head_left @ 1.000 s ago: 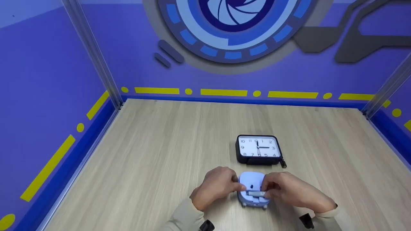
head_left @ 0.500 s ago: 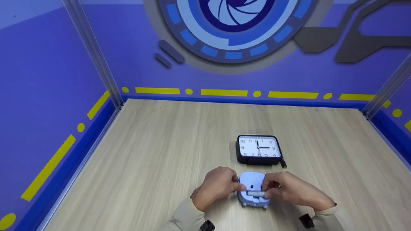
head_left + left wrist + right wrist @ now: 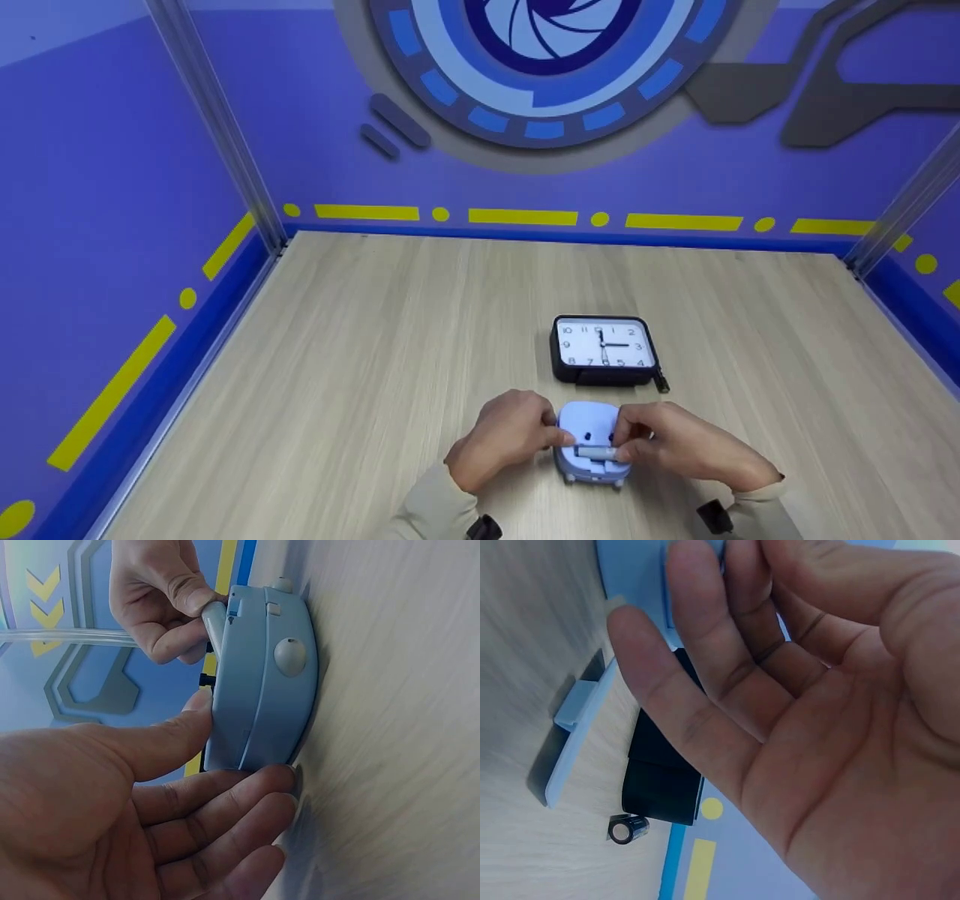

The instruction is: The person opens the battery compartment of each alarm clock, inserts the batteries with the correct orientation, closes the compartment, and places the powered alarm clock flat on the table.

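A small light-blue alarm clock (image 3: 588, 415) lies with its back up on the table, its battery compartment uncovered. My left hand (image 3: 514, 429) holds its left side, thumb on the back and fingers along the edge, as the left wrist view shows. Between the thumb and fingers of my right hand (image 3: 671, 444) is the right end of a pale battery (image 3: 597, 453), which lies across the compartment. In the left wrist view that battery (image 3: 215, 626) sits tilted, partly above the clock's back. The right hand covers the clock's right edge in the head view.
Behind the blue clock stands a black rectangular clock (image 3: 604, 345), with a dark battery (image 3: 661, 381) beside its right corner. A light-blue battery cover (image 3: 577, 720) lies on the table in the right wrist view. Printed panels (image 3: 360, 180) wall the table's back and sides.
Almost nothing differs. Both hands stay at the blue clock, and the right fingers shift only very slightly at the battery's end.
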A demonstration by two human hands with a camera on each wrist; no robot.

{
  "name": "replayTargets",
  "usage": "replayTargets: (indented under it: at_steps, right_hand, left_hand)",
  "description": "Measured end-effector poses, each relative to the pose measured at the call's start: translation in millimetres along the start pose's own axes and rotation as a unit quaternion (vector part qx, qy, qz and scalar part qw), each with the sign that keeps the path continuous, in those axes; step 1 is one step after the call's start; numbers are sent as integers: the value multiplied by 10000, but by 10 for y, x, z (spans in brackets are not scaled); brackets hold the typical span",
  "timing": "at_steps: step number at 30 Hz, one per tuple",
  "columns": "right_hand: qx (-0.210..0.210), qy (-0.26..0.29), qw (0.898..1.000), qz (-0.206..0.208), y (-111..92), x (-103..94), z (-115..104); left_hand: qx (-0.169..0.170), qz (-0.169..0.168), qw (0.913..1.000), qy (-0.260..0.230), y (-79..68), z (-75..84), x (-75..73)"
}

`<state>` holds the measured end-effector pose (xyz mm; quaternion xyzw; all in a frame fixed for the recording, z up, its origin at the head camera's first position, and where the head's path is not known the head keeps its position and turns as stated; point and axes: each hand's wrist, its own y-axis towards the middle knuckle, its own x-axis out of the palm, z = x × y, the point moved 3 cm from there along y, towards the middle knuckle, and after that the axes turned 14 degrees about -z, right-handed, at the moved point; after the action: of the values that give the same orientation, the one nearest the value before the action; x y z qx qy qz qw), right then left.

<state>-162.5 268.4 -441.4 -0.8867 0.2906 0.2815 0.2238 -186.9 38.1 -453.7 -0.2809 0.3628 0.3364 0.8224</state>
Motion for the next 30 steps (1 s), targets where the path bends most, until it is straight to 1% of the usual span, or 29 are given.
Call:
replayTargets:
  at_steps: [13,18,23,26,30]
  right_hand:
    - [200,18,9998,97,27,8,2]
    - [201,48,9997,150,29,7,1]
    - [157,107,9996,209,26,9,0]
    - [152,44,9996,245,27,12,-8]
    - [173,-48,9995,263,29,16,-23]
  left_hand:
    - [-84,-16,9999,-77,2,5,-1]
    - [-56,-21,9999,-118,7,0,-5]
    - [-48,-24,10000,20,14,3,-5]
    - [-39,-12,10000,65,20,6,-4]
    - [-26,-16,10000,-6,24,9,-4]
